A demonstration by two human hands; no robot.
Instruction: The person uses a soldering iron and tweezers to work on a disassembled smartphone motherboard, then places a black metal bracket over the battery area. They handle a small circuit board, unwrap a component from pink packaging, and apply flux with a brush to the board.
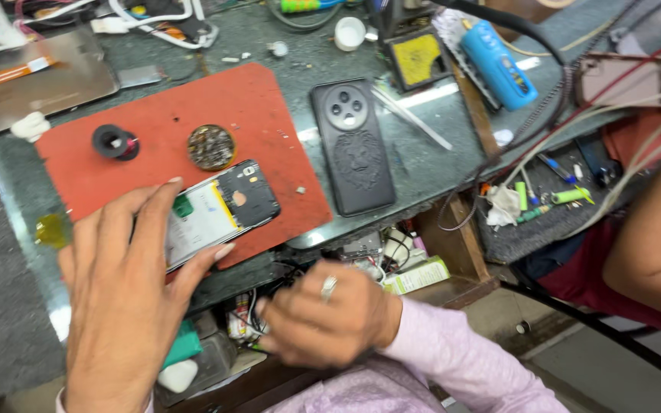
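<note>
the left hand (pixel 128 283) lies open, fingers spread over the opened phone (pixel 219 210), whose long axis runs up and away to its right. the right hand (pixel 323 313) hangs curled below the bench (pixel 422 164) edge, gripping nothing visible, farther from the phone.

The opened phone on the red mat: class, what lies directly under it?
The opened phone rests on the red mat. Its near end is covered by the left hand, so what lies beneath there cannot be seen.
</note>
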